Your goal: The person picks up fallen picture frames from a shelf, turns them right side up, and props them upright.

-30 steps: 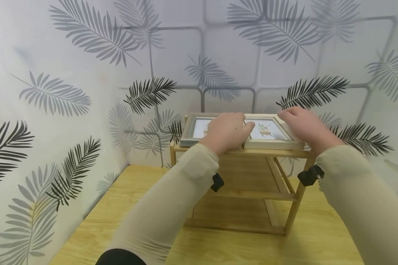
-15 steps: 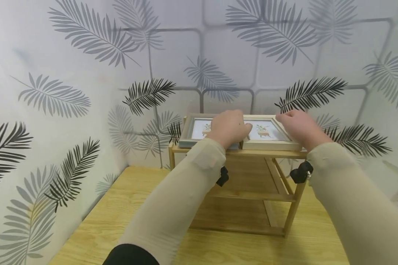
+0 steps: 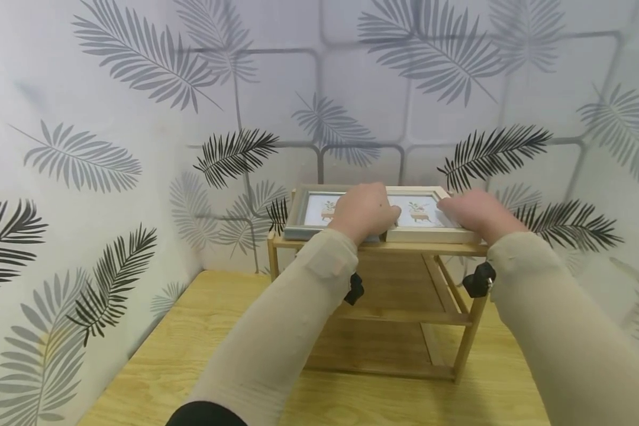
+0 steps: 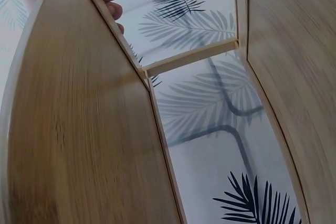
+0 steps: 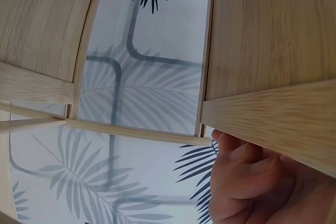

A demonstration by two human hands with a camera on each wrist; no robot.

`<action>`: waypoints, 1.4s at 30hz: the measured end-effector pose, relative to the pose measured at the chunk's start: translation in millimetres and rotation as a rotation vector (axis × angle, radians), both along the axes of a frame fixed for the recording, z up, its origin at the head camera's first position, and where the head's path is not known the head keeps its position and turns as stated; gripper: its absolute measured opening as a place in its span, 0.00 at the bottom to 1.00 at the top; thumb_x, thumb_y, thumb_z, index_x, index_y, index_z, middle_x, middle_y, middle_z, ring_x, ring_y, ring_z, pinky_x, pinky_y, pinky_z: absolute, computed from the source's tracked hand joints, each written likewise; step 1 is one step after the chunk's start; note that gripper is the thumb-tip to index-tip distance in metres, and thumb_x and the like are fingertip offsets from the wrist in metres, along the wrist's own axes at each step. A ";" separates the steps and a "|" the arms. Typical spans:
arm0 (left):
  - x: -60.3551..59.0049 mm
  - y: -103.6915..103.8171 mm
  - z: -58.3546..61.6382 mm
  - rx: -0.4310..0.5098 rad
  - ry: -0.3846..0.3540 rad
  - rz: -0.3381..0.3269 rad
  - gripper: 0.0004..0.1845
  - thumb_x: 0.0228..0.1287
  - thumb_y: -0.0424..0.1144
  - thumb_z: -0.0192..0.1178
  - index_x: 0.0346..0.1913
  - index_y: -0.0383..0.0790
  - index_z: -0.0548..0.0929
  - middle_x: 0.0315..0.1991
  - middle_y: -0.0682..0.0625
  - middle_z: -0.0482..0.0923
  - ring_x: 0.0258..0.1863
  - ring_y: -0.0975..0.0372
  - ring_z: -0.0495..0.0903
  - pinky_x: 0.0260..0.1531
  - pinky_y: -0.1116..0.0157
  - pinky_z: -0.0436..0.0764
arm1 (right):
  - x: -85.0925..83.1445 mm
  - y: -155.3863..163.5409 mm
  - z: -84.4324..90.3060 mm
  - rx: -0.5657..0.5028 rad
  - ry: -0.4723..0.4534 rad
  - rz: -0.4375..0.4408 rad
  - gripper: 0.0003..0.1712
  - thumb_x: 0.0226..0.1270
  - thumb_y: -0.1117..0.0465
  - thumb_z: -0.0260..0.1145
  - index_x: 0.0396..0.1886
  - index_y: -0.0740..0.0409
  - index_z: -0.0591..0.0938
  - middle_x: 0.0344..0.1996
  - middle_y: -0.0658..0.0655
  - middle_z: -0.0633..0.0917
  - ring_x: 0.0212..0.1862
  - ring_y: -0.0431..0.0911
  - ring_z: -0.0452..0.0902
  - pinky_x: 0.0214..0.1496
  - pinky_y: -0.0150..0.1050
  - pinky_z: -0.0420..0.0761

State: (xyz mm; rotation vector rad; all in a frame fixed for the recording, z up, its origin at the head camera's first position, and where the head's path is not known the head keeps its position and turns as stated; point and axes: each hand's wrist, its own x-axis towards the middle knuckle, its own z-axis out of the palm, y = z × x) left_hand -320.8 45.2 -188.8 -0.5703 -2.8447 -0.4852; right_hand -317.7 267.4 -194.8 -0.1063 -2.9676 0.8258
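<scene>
In the head view, two picture frames lie flat side by side on the top shelf of a wooden rack: a grey one on the left, a cream one on the right. My left hand grips where they meet, covering part of the grey frame, its thumb at the cream frame's left border. My right hand holds the cream frame's right side, thumb over its picture. Its curled fingers show past the shelf's end in the right wrist view. My left fingertips are hidden.
The rack's lower shelves stand open below, on a yellow wood-grain tabletop. Close behind rises a wall with leaf-print paper. Black wrist cameras hang beneath the sleeves, near the rack's front.
My right hand has come left and inward, its thumb now lying over the cream frame's picture. My left hand stays where the frames meet. Neither frame has clearly moved; the view has shifted slightly.
</scene>
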 end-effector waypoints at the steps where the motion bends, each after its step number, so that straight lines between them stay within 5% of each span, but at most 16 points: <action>1: -0.3 -0.6 -0.5 0.010 -0.006 0.000 0.14 0.69 0.47 0.55 0.26 0.47 0.72 0.23 0.53 0.70 0.22 0.61 0.70 0.20 0.64 0.70 | 0.2 0.3 -0.7 0.005 0.006 0.004 0.35 0.74 0.43 0.52 0.54 0.75 0.78 0.48 0.72 0.80 0.43 0.59 0.76 0.42 0.49 0.77; 5: -1.9 -4.2 -1.7 0.062 -0.031 -0.012 0.14 0.70 0.49 0.57 0.28 0.47 0.75 0.27 0.54 0.75 0.26 0.61 0.74 0.24 0.63 0.74 | 1.0 2.5 -2.6 0.001 0.043 0.026 0.30 0.72 0.46 0.56 0.48 0.73 0.81 0.41 0.68 0.82 0.37 0.55 0.76 0.38 0.46 0.75; 9: -1.9 -8.2 -1.2 0.128 -0.056 -0.055 0.10 0.70 0.50 0.59 0.40 0.47 0.80 0.39 0.54 0.81 0.37 0.60 0.79 0.36 0.61 0.79 | 1.2 4.1 -2.8 -0.023 0.051 0.029 0.31 0.74 0.48 0.56 0.55 0.74 0.79 0.45 0.69 0.81 0.38 0.55 0.76 0.38 0.46 0.76; 12: -0.9 -11.7 -0.6 0.194 -0.088 -0.078 0.20 0.69 0.49 0.61 0.58 0.43 0.81 0.55 0.52 0.81 0.49 0.59 0.79 0.51 0.59 0.78 | 2.0 3.7 -2.2 -0.031 0.045 0.025 0.31 0.75 0.48 0.55 0.56 0.73 0.78 0.46 0.69 0.81 0.40 0.55 0.76 0.39 0.47 0.76; 16: -2.4 -14.9 -0.5 0.305 -0.167 -0.100 0.36 0.69 0.47 0.62 0.76 0.39 0.65 0.48 0.47 0.81 0.40 0.59 0.79 0.54 0.60 0.76 | 4.5 3.9 -1.4 -0.019 0.067 0.037 0.30 0.76 0.48 0.53 0.55 0.73 0.78 0.46 0.69 0.80 0.41 0.57 0.75 0.40 0.50 0.76; 19: -4.3 -16.6 -0.9 0.369 -0.227 -0.118 0.30 0.69 0.45 0.62 0.70 0.37 0.71 0.33 0.48 0.75 0.29 0.59 0.75 0.43 0.61 0.79 | 7.3 3.0 -1.1 -0.008 0.095 0.042 0.31 0.76 0.48 0.52 0.56 0.74 0.77 0.48 0.71 0.79 0.42 0.59 0.75 0.41 0.52 0.76; 22: -5.6 -17.0 -1.2 0.389 -0.249 -0.123 0.22 0.70 0.46 0.62 0.60 0.38 0.76 0.39 0.49 0.77 0.35 0.59 0.78 0.38 0.62 0.81 | 9.5 1.9 -0.8 -0.027 0.113 0.025 0.33 0.76 0.48 0.50 0.63 0.74 0.73 0.55 0.74 0.76 0.48 0.62 0.73 0.46 0.56 0.76; 29: -6.5 -14.5 -0.2 0.346 -0.264 -0.117 0.36 0.74 0.54 0.56 0.77 0.41 0.64 0.71 0.48 0.70 0.66 0.56 0.72 0.62 0.55 0.73 | 9.8 2.2 -2.1 -0.093 0.178 -0.017 0.41 0.76 0.46 0.47 0.77 0.71 0.58 0.68 0.75 0.67 0.58 0.65 0.68 0.60 0.64 0.70; 42: -5.5 -16.2 3.1 0.346 -0.231 -0.136 0.36 0.76 0.55 0.54 0.80 0.44 0.59 0.75 0.48 0.65 0.72 0.55 0.66 0.68 0.54 0.68 | 11.5 0.4 0.0 -0.118 0.254 -0.009 0.37 0.77 0.45 0.48 0.74 0.67 0.64 0.60 0.70 0.74 0.50 0.60 0.73 0.48 0.56 0.76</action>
